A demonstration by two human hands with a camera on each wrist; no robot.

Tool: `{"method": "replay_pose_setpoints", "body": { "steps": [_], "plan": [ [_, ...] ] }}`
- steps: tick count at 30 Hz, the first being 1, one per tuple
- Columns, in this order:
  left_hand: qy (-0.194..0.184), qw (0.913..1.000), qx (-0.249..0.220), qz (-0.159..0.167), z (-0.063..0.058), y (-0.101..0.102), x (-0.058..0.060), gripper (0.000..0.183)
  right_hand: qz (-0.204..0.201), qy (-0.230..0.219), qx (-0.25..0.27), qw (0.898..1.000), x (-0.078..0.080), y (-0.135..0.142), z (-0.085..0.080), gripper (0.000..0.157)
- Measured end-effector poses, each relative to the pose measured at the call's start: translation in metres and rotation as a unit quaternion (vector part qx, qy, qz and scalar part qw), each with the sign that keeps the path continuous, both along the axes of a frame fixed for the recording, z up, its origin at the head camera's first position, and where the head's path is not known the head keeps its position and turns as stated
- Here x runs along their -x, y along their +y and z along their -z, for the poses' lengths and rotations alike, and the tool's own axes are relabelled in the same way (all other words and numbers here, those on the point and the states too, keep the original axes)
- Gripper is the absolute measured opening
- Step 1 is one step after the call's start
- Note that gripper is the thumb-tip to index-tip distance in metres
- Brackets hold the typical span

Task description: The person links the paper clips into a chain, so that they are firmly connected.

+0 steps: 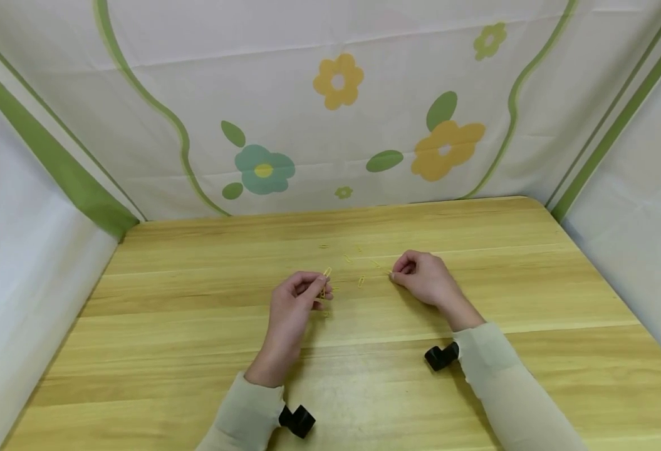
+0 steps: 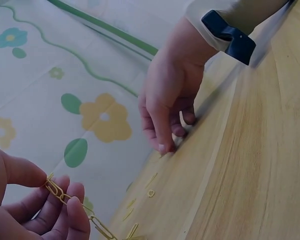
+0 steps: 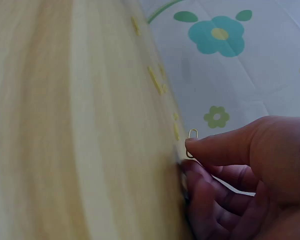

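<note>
A short chain of linked yellow paper clips (image 2: 65,196) hangs from my left hand (image 1: 297,308), its top clip pinched between thumb and fingertips. The chain drops past the fingers toward the wooden table. Over to the right, my right hand (image 1: 427,280) pinches a single yellow paper clip (image 3: 192,135) between thumb and index finger, low over the tabletop. Several loose yellow paper clips (image 1: 361,282) lie scattered on the table between and beyond the hands.
The wooden table (image 1: 166,351) meets a white flower-printed cloth (image 1: 195,113) at its back edge, with cloth on both sides too. Black wrist cameras (image 1: 442,357) sit on both sleeves.
</note>
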State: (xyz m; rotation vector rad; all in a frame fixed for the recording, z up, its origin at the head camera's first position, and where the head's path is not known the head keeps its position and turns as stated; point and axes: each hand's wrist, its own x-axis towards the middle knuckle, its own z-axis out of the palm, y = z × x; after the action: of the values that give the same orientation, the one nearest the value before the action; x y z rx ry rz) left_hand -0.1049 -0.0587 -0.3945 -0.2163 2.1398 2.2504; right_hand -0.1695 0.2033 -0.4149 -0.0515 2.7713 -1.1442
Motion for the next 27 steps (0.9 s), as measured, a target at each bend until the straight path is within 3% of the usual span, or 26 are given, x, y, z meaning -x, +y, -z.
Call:
{"method": "replay_pose_setpoints", "body": {
  "steps": [6,14,27],
  "plan": [
    [0.001,0.9996,0.018,0.022,0.002,0.001,-0.002,0.018,-0.046,-0.021,0.104,0.993,-0.004,-0.006,-0.005,0.010],
    [0.001,0.9992,0.023,0.033,0.003,0.006,-0.002,0.018,-0.098,0.051,0.121,0.987,-0.014,-0.021,-0.018,0.011],
    [-0.014,0.9976,0.031,0.061,0.005,0.007,-0.004,0.023,-0.131,0.083,0.178,0.972,-0.026,-0.039,-0.026,0.015]
  ]
}}
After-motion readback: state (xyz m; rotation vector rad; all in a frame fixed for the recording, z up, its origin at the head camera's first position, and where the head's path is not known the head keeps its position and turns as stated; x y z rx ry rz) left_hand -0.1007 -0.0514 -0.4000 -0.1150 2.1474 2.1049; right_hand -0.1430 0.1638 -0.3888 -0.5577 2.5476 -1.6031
